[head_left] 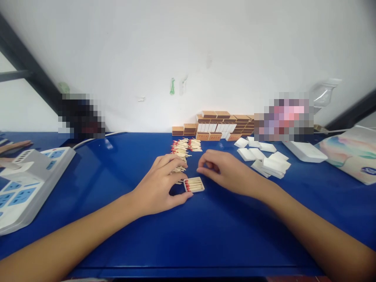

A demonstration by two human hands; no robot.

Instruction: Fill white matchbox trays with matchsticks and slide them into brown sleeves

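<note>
The left hand point(163, 184) pinches the tray point(203, 186); the right hand point(226, 170) curls narrow, hold unclear. A nudge could spill its matches point(193, 185).

One filled match tray point(194, 185), one loose-match heap point(182, 150), one tissue pack point(351, 153)

Glossy blue table point(205, 235); wooden matches point(180, 150); cardboard tray point(194, 185).

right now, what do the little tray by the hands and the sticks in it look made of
Small tray: probably thin white card, matte, with low folded walls. Sticks: pale bare wood with red-coated tips, so likely matches.
</note>
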